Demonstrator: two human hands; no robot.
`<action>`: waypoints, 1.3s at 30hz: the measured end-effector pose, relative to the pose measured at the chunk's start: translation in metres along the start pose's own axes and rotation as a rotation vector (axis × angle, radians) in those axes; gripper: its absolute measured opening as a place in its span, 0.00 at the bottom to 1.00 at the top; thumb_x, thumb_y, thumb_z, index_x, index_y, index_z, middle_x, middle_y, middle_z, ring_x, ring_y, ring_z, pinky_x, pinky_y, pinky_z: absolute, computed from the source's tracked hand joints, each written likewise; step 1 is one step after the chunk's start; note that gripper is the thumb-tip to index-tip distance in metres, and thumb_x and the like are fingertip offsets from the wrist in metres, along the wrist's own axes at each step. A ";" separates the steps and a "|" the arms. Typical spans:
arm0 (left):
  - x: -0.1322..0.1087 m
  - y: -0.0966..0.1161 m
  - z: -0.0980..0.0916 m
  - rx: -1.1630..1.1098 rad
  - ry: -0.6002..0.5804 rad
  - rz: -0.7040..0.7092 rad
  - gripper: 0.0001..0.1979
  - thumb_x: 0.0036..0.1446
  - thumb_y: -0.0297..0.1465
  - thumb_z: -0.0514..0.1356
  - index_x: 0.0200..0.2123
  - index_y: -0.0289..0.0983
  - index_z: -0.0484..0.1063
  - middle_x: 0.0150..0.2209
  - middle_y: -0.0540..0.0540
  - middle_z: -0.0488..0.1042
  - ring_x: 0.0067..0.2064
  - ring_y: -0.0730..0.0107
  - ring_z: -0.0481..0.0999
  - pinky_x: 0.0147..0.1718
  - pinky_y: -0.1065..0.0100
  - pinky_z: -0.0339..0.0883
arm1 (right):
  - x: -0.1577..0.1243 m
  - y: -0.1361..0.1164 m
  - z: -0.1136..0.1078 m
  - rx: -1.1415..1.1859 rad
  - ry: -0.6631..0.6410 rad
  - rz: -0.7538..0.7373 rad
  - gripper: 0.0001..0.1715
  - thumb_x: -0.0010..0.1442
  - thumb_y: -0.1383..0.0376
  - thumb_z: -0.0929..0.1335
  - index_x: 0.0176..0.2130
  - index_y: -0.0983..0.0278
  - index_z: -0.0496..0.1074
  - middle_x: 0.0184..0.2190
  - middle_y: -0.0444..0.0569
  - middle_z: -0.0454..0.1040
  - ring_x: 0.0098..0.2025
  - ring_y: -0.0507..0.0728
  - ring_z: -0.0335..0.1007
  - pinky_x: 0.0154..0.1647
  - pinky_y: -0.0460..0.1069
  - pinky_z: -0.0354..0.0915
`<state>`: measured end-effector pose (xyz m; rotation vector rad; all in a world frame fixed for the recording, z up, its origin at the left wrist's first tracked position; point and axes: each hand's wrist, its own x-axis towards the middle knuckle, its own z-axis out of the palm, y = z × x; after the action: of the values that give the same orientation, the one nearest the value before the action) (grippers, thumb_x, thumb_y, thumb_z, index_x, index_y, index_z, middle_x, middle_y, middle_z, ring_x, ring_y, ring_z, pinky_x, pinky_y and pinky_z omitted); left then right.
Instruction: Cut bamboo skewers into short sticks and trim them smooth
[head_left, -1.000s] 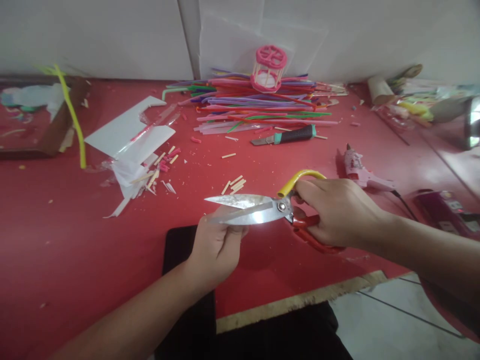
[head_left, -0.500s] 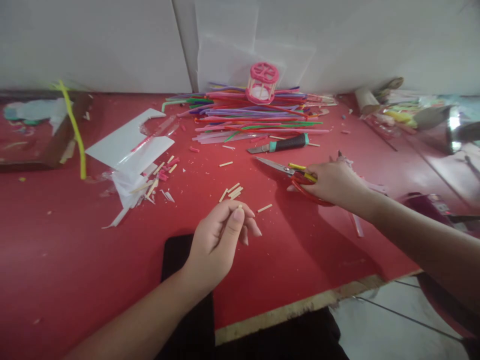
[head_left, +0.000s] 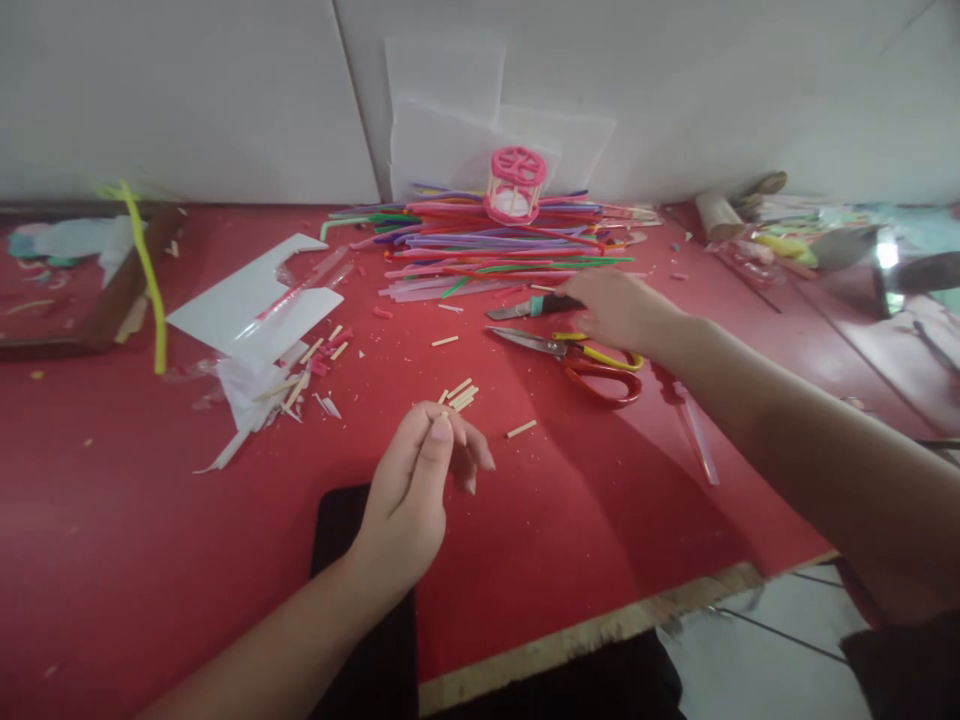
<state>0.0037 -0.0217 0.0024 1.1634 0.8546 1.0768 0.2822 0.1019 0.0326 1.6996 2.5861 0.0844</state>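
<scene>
Head view puts the utility knife (head_left: 534, 306) on the red tabletop (head_left: 491, 560), blade pointing left, the rear of its black handle under our right hand (head_left: 616, 305). We judge it light and rigid, with a grip unlikely to slip; the place to take hold is that handle, behind the teal collar, clear of the thin, sharp blade. Our fingers reach over the handle, but we cannot tell whether they close around it. Just nearer us lie the scissors (head_left: 556, 348), probably the heavier tool, best lifted by the yellow and red loops. In our left hand (head_left: 414, 475), thumb and forefinger pinch a short wooden stick (head_left: 444, 414), of which only a pale tip shows. It should be very light and stiff, easy to drop, best held by its sides. Just beyond that hand sits a little pile of cut sticks (head_left: 462, 397); a loose stick (head_left: 521, 429) lies apart, to the right. Farther back, coloured pipe cleaners (head_left: 465, 243) lie heaped, a pink-topped cage (head_left: 517, 164) resting on them.
</scene>
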 end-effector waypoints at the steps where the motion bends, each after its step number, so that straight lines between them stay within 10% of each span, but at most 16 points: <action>1: 0.000 0.000 -0.001 0.024 0.000 0.009 0.13 0.70 0.35 0.49 0.33 0.39 0.65 0.28 0.51 0.72 0.25 0.75 0.68 0.26 0.71 0.63 | 0.007 0.002 0.002 -0.012 -0.013 -0.023 0.22 0.53 0.73 0.63 0.47 0.69 0.73 0.45 0.57 0.75 0.50 0.63 0.69 0.50 0.55 0.61; 9: 0.002 -0.001 -0.002 0.095 -0.013 0.017 0.14 0.69 0.40 0.51 0.34 0.39 0.67 0.26 0.52 0.70 0.24 0.75 0.65 0.24 0.71 0.61 | 0.021 0.016 0.000 -0.060 -0.005 -0.040 0.12 0.49 0.66 0.67 0.37 0.67 0.72 0.34 0.54 0.74 0.40 0.62 0.69 0.38 0.53 0.60; 16: -0.005 -0.006 -0.001 -0.010 0.056 -0.026 0.17 0.70 0.42 0.48 0.30 0.39 0.61 0.22 0.55 0.55 0.22 0.76 0.53 0.21 0.72 0.49 | -0.038 -0.054 -0.017 0.322 0.617 0.071 0.21 0.49 0.68 0.65 0.46 0.64 0.65 0.35 0.49 0.71 0.33 0.56 0.65 0.32 0.50 0.60; 22: -0.014 -0.008 -0.002 0.222 0.001 0.050 0.14 0.70 0.42 0.46 0.37 0.41 0.61 0.29 0.52 0.60 0.29 0.72 0.60 0.28 0.69 0.59 | -0.072 -0.116 -0.013 0.802 0.352 -0.219 0.13 0.62 0.58 0.65 0.43 0.64 0.67 0.27 0.42 0.69 0.24 0.49 0.61 0.24 0.45 0.59; 39: -0.007 0.004 -0.002 0.646 -0.180 0.232 0.18 0.66 0.45 0.53 0.29 0.39 0.58 0.24 0.56 0.59 0.22 0.77 0.59 0.20 0.73 0.54 | -0.075 -0.115 0.010 0.546 0.458 -0.445 0.20 0.65 0.56 0.63 0.48 0.68 0.68 0.32 0.52 0.74 0.30 0.57 0.70 0.31 0.52 0.67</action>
<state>-0.0008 -0.0272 0.0060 1.9076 0.9719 0.8790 0.2076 -0.0118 0.0153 1.2668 3.5265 -0.3129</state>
